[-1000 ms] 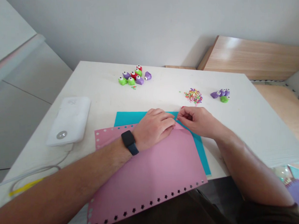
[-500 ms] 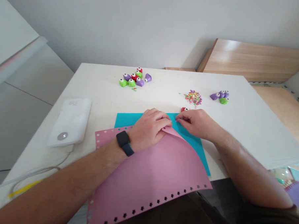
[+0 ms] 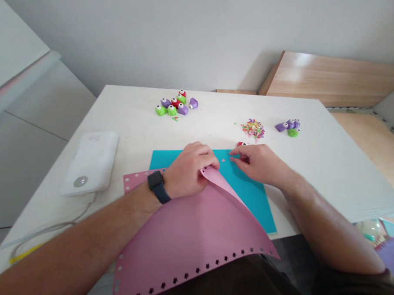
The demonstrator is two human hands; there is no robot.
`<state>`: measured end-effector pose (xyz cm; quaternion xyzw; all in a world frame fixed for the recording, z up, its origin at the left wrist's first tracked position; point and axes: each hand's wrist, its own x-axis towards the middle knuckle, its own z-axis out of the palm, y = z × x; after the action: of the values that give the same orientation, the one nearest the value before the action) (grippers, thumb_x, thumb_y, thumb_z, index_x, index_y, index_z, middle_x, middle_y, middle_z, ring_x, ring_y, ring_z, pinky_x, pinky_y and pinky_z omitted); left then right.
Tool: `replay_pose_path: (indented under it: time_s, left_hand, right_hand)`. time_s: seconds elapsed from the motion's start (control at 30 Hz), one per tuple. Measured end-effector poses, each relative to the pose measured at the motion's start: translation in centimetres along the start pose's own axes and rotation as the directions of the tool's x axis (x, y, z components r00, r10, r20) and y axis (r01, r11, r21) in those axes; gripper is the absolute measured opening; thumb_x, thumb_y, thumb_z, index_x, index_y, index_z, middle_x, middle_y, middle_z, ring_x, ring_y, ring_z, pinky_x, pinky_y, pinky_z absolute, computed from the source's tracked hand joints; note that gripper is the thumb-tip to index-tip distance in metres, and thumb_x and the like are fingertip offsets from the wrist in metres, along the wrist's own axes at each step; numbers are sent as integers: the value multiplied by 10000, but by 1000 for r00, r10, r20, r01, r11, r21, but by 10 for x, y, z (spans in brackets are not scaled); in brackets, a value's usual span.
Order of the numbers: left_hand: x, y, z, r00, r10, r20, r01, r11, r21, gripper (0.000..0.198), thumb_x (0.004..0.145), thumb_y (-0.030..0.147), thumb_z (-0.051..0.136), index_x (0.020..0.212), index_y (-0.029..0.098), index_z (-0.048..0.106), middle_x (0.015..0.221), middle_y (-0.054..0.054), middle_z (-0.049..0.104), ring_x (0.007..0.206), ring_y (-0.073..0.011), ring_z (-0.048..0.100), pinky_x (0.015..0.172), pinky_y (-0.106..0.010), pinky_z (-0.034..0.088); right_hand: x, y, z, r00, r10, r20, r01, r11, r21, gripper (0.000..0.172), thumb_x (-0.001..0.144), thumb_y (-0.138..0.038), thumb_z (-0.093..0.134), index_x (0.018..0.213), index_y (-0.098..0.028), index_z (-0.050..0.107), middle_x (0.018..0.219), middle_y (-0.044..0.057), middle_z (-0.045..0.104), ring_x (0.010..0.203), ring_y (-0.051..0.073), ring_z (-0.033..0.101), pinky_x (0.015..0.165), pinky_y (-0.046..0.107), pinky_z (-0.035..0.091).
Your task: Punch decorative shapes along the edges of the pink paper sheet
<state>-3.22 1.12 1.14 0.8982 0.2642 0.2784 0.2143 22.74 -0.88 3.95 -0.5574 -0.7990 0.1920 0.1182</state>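
My left hand, with a dark watch at its wrist, is closed on the far edge of a pink sheet of paper and folds its right corner back. Star-shaped holes run along the near edge of the sheet, and rounder holes line its left side. Beneath it lies a blue sheet. A tiny pink paper cutout rests on the blue sheet between my hands. Just right of it hovers my right hand, thumb and forefinger slightly apart with nothing visible between them. A red craft punch sits right behind that hand, partly hidden.
Several green, purple and red craft punches stand at the back left of the white table. A heap of colourful paper cutouts lies farther right, beside purple punches and a green one. A white power bank with a cable is at left.
My left hand has drawn left and curled the pink sheet's corner back further, baring more blue. My right finger and thumb have parted, and the small pink cutout now shows on the blue sheet.
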Motion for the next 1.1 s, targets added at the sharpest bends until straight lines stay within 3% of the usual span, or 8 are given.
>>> replay_pose_path:
  time_s: [0.2, 0.27, 0.53, 0.7, 0.9, 1.1]
  left_hand:
    - [3, 5, -10, 999, -39, -32, 35, 993, -114, 223, 844, 49, 602, 781, 209, 743, 935, -45, 699, 907, -189, 627, 846, -337, 476]
    - [5, 7, -17, 998, -55, 12, 57, 988, -145, 238, 849, 49, 594, 753, 209, 741, 923, -34, 702, 884, -175, 630, 820, -317, 477]
    - [2, 7, -30, 995, -102, 18, 104, 984, -146, 215, 859, 106, 583, 734, 207, 727, 941, -28, 726, 901, -165, 664, 826, -294, 499]
    - [-5, 2, -24, 990, -135, 31, 138, 979, -147, 200, 876, 134, 591, 748, 211, 724, 975, -29, 739, 925, -173, 669, 836, -302, 505]
    - [-9, 1, -16, 994, -107, 36, 112, 977, -181, 197, 904, 134, 593, 778, 209, 725, 958, -38, 744, 929, -180, 666, 870, -317, 507]
    - [-10, -2, -13, 995, -100, 24, 103, 973, -205, 201, 913, 129, 587, 795, 208, 729, 945, -43, 747, 930, -185, 676, 875, -330, 516]
  right_hand:
    - [-2, -5, 0, 996, -80, -31, 80, 997, 1, 249, 987, -275, 616, 1148, -202, 792, 891, 49, 782, 721, 176, 660, 711, 317, 475]
    - [-2, -5, 0, 991, -123, -62, 123, 992, 3, 246, 994, -256, 599, 1138, -194, 789, 953, 66, 782, 788, 187, 682, 756, 322, 499]
    - [1, 8, 3, 927, -146, -345, 113, 987, -113, 278, 984, -202, 583, 1181, -176, 777, 1136, 155, 725, 1068, 298, 690, 987, 433, 547]
    - [5, 16, 5, 946, -127, -297, 53, 968, -244, 302, 990, -244, 593, 1220, -139, 758, 1214, 203, 716, 1161, 367, 654, 1048, 517, 517]
    - [6, 22, 6, 981, -58, -186, -1, 953, -302, 278, 992, -258, 608, 1208, -153, 750, 1170, 189, 752, 1156, 359, 670, 1037, 494, 514]
    - [5, 15, 4, 960, -87, -266, 58, 992, -115, 257, 956, -244, 638, 1188, -175, 724, 1146, 152, 757, 1069, 301, 702, 994, 453, 543]
